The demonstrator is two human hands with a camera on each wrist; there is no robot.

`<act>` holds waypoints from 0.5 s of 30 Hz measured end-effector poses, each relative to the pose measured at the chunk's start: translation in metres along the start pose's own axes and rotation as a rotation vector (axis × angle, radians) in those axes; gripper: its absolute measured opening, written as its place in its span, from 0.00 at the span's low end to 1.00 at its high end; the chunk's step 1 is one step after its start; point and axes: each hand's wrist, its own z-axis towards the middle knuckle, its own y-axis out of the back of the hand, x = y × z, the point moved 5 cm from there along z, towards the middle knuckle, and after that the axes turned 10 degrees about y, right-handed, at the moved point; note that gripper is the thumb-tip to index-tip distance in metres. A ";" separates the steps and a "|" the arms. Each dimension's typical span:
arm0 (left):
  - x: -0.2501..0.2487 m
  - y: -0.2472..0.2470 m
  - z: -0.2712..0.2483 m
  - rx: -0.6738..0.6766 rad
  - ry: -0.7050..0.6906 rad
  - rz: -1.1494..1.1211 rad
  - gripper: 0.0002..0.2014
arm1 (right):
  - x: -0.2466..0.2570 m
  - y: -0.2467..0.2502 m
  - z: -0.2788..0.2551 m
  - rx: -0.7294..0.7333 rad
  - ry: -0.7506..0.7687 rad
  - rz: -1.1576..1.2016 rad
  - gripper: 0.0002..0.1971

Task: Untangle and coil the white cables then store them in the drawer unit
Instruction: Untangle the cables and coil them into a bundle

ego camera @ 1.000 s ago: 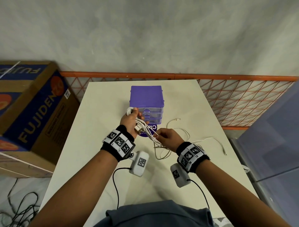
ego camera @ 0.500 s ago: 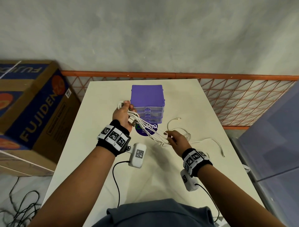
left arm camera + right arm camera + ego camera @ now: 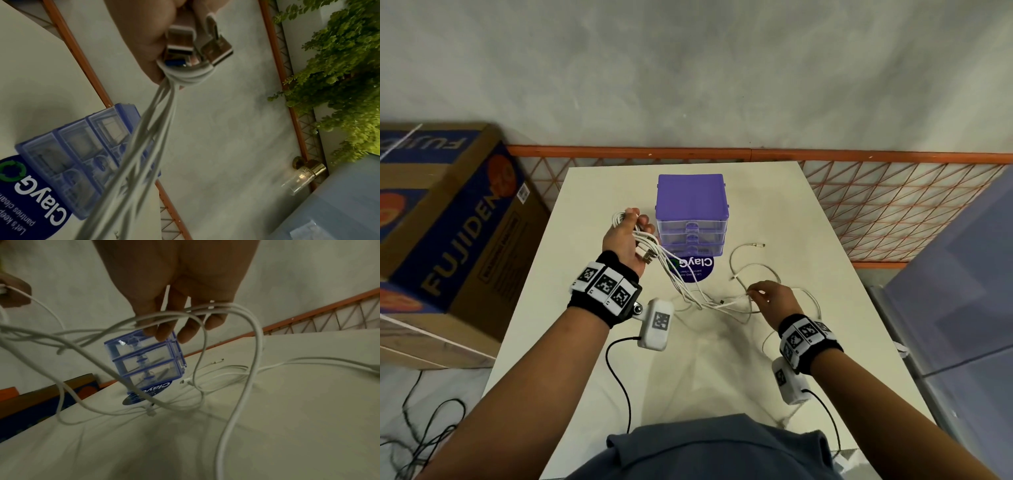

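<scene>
My left hand (image 3: 627,240) is raised just left of the purple drawer unit (image 3: 691,214) and grips a bundle of white cables (image 3: 681,286) with their USB plugs (image 3: 197,47) bunched in its fist. Several strands run taut down and right to my right hand (image 3: 768,298), which holds cable strands (image 3: 205,311) looped over its curled fingers a little above the table. More loops (image 3: 753,270) trail loose on the white table (image 3: 585,301) to the right of the unit. All three clear drawers (image 3: 144,360) look closed.
A round blue ClayG sticker (image 3: 697,269) lies in front of the unit. A large cardboard box (image 3: 441,219) stands left of the table. An orange mesh fence (image 3: 893,212) runs behind and right. A blue-grey cabinet (image 3: 962,308) stands at the right. Black cords (image 3: 417,435) lie on the floor.
My hands have drawn apart: the left lifted the bundle up and left beside the drawer unit, the right slid down and right along the strands, stretching them out.
</scene>
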 end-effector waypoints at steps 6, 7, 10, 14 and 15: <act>0.007 -0.014 -0.008 0.086 0.008 0.046 0.15 | 0.033 -0.014 0.004 0.163 0.026 -0.187 0.10; 0.009 -0.016 -0.010 0.102 0.011 0.052 0.15 | 0.040 -0.021 0.004 0.222 0.022 -0.117 0.11; 0.012 -0.022 -0.013 0.148 0.018 0.056 0.14 | 0.061 -0.039 0.003 0.451 0.049 -0.079 0.10; 0.012 -0.022 -0.014 0.172 0.024 0.061 0.13 | 0.066 -0.046 0.004 0.589 0.039 -0.079 0.12; 0.011 -0.021 -0.015 0.174 0.024 0.056 0.13 | 0.065 -0.044 0.006 0.583 0.037 -0.057 0.10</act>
